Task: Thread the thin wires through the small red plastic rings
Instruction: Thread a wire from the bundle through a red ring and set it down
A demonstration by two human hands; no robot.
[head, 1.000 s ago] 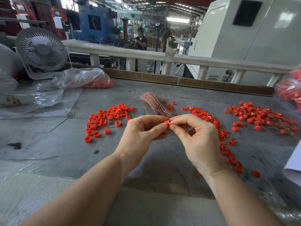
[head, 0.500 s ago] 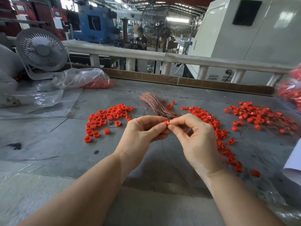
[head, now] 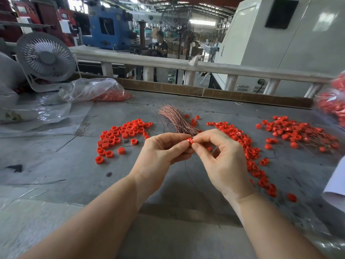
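Both hands meet above the grey table at one small red ring [head: 189,141]. My left hand [head: 164,154] pinches it between thumb and forefinger, and my right hand [head: 220,157] pinches it from the other side. A thin dark wire [head: 187,171] hangs down from between the hands. Behind them lies a bundle of thin copper wires [head: 176,120]. Loose red rings [head: 121,135] lie in a heap to the left, another band of rings [head: 248,148] runs along the right, and rings with wires through them [head: 298,131] are piled at the far right.
A clear plastic bag of red rings [head: 93,90] and a white desk fan [head: 45,58] stand at the back left. Another bag of rings [head: 334,103] sits at the right edge, a white sheet [head: 336,184] below it. Stray wires [head: 37,183] lie on the table's left.
Both hands have stayed in place; the fingers have shifted slightly on the ring, and the right hand's fingers have spread a little.
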